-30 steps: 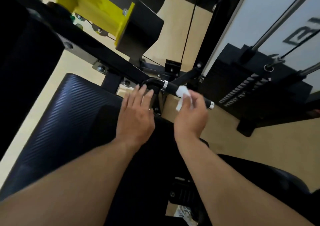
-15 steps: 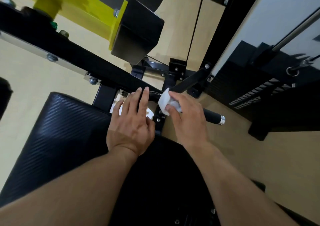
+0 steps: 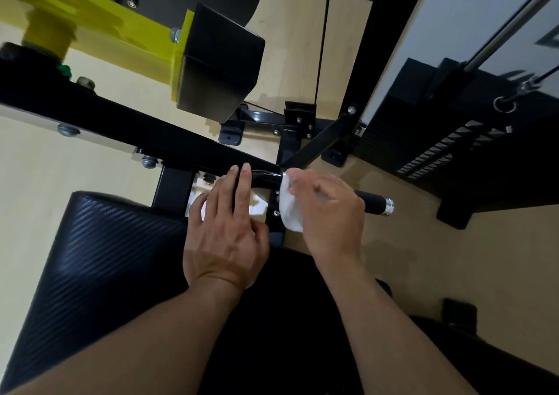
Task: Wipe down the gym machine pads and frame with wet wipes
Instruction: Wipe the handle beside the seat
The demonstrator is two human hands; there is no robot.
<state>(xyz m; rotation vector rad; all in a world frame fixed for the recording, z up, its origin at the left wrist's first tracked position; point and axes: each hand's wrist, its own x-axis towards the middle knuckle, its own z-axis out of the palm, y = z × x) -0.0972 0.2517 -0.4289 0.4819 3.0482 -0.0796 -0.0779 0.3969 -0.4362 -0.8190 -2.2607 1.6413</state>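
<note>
The right hand (image 3: 328,213) grasps a crumpled white wet wipe (image 3: 289,210), its fingers curled over the cloth and round the black cylindrical handle bar (image 3: 370,201) of the gym machine. The wipe sits at the inner end of that bar, beside a silver ring, and hangs a little below the hand on the near side. Right of the hand, the rubbery black sleeve of the bar runs on to a shiny metal end cap (image 3: 388,207).

The left hand (image 3: 225,231) lies released and flat, fingers straight and close together, at the far edge of the black ribbed vinyl seat pad (image 3: 99,255). Its fingertips (image 3: 245,169) reach the curved black tube where the handle joins the black steel frame beam (image 3: 127,122). A white patch shows beneath this hand; what it is cannot be told.

Far left, a yellow painted metal arm (image 3: 115,31) ends against a black boxy block (image 3: 217,61). On the right stands a black weight stack (image 3: 453,149) with a chrome guide rod (image 3: 511,22) rising from it. A thin black cable (image 3: 322,34) runs up over the pale wooden floor (image 3: 423,273).
</note>
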